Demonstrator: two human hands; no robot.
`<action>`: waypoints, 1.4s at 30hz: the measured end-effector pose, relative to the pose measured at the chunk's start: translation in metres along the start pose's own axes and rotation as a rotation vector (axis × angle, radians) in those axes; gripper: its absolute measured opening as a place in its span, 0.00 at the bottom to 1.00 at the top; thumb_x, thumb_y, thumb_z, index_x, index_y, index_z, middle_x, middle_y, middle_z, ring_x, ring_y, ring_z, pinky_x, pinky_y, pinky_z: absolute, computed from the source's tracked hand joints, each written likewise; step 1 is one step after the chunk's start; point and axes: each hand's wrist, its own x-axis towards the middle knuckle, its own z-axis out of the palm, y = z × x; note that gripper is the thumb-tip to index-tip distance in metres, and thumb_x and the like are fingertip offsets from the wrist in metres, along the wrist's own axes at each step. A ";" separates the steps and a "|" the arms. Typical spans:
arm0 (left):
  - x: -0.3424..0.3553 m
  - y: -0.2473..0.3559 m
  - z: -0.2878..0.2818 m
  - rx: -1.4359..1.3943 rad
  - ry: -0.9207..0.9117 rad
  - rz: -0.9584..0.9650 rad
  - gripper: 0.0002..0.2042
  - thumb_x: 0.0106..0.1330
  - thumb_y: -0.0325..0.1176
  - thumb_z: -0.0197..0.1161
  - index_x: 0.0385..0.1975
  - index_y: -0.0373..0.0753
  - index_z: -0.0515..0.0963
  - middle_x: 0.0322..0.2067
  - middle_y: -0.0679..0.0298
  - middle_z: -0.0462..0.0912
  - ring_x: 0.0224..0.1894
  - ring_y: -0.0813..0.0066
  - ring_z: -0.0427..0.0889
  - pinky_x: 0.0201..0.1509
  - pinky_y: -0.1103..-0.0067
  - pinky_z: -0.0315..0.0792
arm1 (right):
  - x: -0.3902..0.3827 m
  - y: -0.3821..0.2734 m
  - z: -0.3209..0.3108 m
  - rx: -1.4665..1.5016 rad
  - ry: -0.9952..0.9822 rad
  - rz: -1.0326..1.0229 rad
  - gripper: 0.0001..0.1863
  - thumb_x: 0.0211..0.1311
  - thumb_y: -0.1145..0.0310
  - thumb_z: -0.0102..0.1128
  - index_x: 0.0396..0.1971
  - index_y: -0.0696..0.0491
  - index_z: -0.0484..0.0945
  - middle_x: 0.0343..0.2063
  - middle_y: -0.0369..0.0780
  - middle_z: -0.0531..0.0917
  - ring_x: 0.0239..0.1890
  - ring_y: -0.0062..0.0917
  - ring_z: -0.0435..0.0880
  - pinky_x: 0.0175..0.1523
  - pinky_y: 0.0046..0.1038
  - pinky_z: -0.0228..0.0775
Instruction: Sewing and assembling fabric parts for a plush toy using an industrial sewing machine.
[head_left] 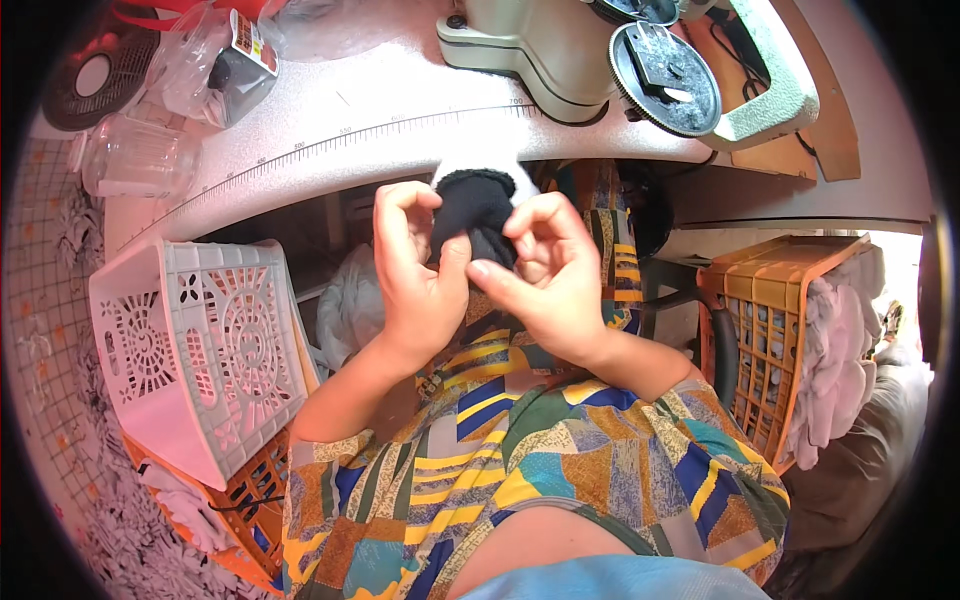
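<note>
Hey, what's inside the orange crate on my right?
Pale pieces of cloth bulge past the edge of the orange crate, and something pale shows through its slats. Whatever lies deeper is covered, so I can't tell.

Strong light falls at 12 o'clock, where glare washes the tabletop (370, 80) nearly white. Toward 10 o'clock, under its edge, the shadow is deep. The black cloth (468, 205) shows little detail. At 3 o'clock one patch is overexposed; the 9 o'clock side looks pinkish. Straight edges bend, and corners are black.
</note>
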 end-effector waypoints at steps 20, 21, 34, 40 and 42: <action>0.006 0.017 -0.027 -1.063 -0.313 -0.724 0.22 0.72 0.39 0.50 0.56 0.26 0.66 0.51 0.55 0.76 0.53 0.71 0.77 0.59 0.74 0.70 | 0.038 -0.025 -0.019 0.282 -0.099 0.547 0.23 0.71 0.53 0.47 0.42 0.60 0.78 0.37 0.38 0.83 0.38 0.18 0.82 0.46 0.24 0.74; 0.009 0.019 -0.026 -1.011 -0.299 -0.669 0.20 0.70 0.38 0.54 0.53 0.27 0.68 0.48 0.56 0.78 0.50 0.72 0.78 0.56 0.75 0.72 | 0.038 -0.022 -0.022 0.342 -0.134 0.540 0.23 0.71 0.53 0.47 0.44 0.60 0.77 0.39 0.38 0.83 0.40 0.18 0.81 0.47 0.24 0.74; 0.006 0.042 -0.028 0.425 -0.283 0.524 0.12 0.53 0.33 0.69 0.25 0.36 0.72 0.21 0.62 0.72 0.16 0.72 0.70 0.20 0.79 0.62 | 0.022 -0.013 -0.014 -0.896 0.092 -0.529 0.24 0.38 0.84 0.57 0.42 0.55 0.80 0.29 0.41 0.73 0.31 0.30 0.76 0.38 0.26 0.69; -0.002 0.020 -0.024 -0.017 -0.374 -0.241 0.15 0.52 0.32 0.74 0.29 0.35 0.73 0.27 0.70 0.71 0.24 0.89 0.70 0.25 0.87 0.66 | 0.016 -0.017 -0.003 -0.584 0.025 -0.223 0.26 0.43 0.85 0.52 0.47 0.56 0.78 0.35 0.39 0.81 0.35 0.20 0.80 0.37 0.19 0.72; -0.003 0.027 -0.020 -0.139 -0.308 -0.323 0.12 0.53 0.29 0.73 0.23 0.34 0.72 0.24 0.69 0.72 0.24 0.88 0.71 0.25 0.85 0.67 | 0.014 -0.023 -0.007 -0.681 -0.038 -0.250 0.26 0.43 0.85 0.51 0.47 0.58 0.78 0.38 0.42 0.82 0.39 0.23 0.82 0.44 0.23 0.74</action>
